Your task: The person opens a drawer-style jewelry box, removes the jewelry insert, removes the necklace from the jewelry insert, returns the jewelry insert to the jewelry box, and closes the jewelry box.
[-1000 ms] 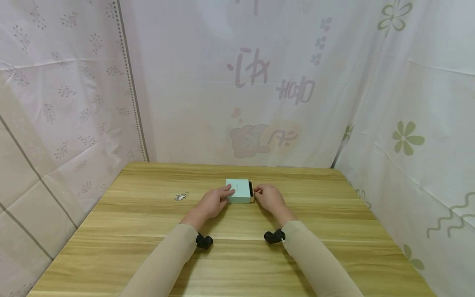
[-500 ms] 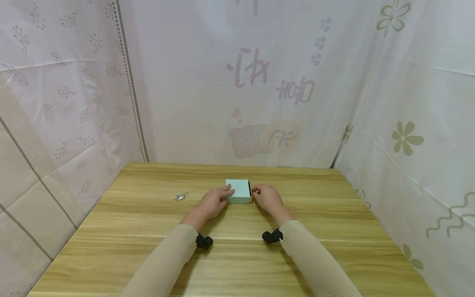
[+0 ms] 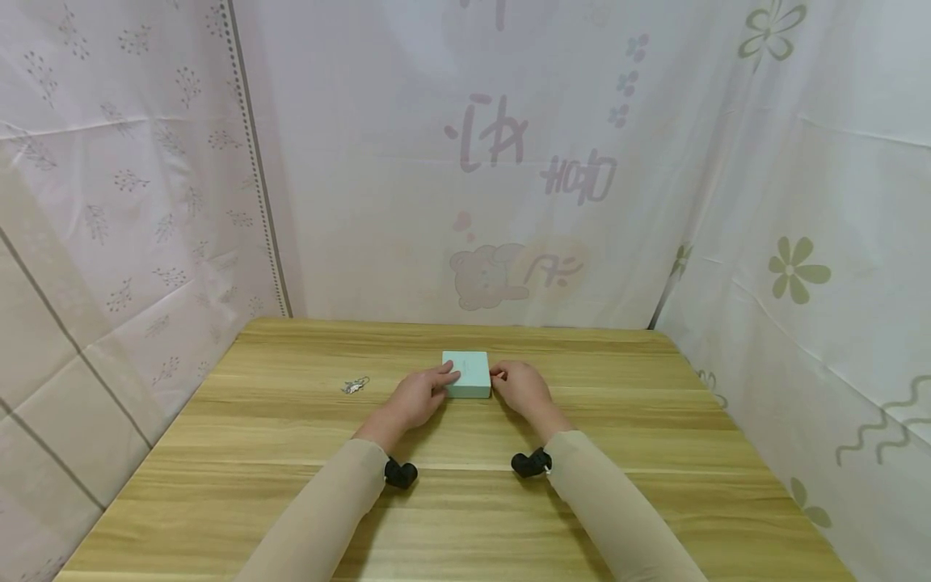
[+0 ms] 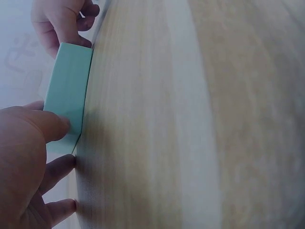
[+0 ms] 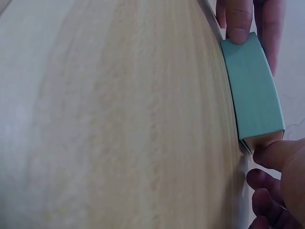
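A small mint-green sliding box point(image 3: 467, 370) lies flat on the wooden table, its inner tray flush with the sleeve in the head view. My left hand point(image 3: 420, 394) grips the sleeve's left end, with the thumb point(image 4: 59, 128) along the near side and a finger over the top. At the other end, my right hand point(image 3: 525, 388) presses its thumb against the pale tray end point(image 5: 262, 139), the other fingers loosely curled beside it. Left of the left hand lies a small silvery trinket point(image 3: 355, 385) with a loop, too small to make out fully.
The wood-grain table point(image 3: 465, 517) reaches back to a pale printed curtain point(image 3: 407, 242), with more curtain on both sides. A black wrist device point(image 3: 400, 473) sits at the left cuff and another black device point(image 3: 532, 463) at the right cuff.
The inner tray, which stuck out at the right, has slid left into the sleeve, pushed by my right hand. My left hand and the trinket have stayed in place.
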`<state>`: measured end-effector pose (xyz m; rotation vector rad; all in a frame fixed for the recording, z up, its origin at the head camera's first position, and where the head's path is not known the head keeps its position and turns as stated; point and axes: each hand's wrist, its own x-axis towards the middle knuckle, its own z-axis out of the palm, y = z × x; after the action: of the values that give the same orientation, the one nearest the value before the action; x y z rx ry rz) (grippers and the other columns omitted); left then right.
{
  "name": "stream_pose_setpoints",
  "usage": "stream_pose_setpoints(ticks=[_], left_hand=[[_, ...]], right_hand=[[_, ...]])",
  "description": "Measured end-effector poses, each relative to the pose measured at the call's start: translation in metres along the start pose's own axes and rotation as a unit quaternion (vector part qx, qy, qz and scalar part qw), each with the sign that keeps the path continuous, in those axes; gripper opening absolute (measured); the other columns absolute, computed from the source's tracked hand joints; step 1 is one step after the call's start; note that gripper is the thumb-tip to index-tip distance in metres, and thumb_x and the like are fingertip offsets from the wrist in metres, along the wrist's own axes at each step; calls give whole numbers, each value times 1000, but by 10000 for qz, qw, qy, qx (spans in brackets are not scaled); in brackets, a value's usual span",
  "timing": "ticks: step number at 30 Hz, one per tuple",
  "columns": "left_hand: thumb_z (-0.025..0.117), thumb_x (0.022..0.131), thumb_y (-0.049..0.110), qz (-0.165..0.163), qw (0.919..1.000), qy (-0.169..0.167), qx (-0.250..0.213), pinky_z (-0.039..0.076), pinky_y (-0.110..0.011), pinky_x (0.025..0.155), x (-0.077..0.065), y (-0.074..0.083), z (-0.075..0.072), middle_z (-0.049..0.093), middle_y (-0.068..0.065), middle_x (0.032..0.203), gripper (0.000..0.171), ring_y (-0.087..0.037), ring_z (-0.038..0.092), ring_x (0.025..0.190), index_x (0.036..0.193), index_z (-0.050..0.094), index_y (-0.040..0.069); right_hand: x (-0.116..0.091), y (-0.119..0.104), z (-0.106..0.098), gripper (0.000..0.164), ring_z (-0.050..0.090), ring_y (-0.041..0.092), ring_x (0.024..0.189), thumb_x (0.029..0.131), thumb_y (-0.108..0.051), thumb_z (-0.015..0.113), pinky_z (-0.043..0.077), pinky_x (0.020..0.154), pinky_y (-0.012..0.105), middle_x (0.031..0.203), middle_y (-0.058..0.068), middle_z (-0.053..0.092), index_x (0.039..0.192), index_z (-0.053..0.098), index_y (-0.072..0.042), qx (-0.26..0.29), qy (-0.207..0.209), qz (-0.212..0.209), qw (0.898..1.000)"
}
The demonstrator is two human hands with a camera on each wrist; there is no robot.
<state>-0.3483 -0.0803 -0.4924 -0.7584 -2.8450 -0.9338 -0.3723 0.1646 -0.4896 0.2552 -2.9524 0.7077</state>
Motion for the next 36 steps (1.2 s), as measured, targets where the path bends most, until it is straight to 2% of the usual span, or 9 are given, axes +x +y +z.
stream_pose_setpoints(ticks=[6,15,24,32,36], left_hand=[[63,110,4,13,10000,23,15,44,-52,128,0,0,0,48,-9,172,48,-37,49,157,156,63,15],[63,109,1,28,9999,11,109,45,-54,127,-2,4,-1,50,-11,171,48,-39,50,156,156,63,11],[63,110,4,47,10000,-61,33,41,-52,131,-1,2,1,47,-11,172,49,-37,48,158,158,61,11],[70,109,15,172,9983,-347,425,39,-51,132,2,-1,1,43,-12,175,54,-35,46,160,161,56,10],[71,108,15,182,9979,-367,498,40,-52,132,1,0,-2,40,-14,177,58,-37,44,161,164,52,10]], right_hand=[[-2,-3,-2,22,76,30,107,110,-22,69,63,97,51,117,7,82,127,81,-15,-34,-20,-40,10000],[-2,-5,-3,22,76,29,104,110,-21,67,63,94,50,115,8,82,126,80,-14,-58,-35,-48,10000],[-5,-5,-4,23,76,29,107,110,-21,69,63,97,51,115,7,82,128,80,-14,9,-50,-89,9999],[-6,0,-5,23,76,27,106,111,-22,67,63,95,51,115,6,82,129,79,-15,76,-128,-103,9998],[-7,2,-8,22,75,24,100,110,-26,69,63,88,48,111,4,81,127,80,-18,155,-167,-68,9997]])
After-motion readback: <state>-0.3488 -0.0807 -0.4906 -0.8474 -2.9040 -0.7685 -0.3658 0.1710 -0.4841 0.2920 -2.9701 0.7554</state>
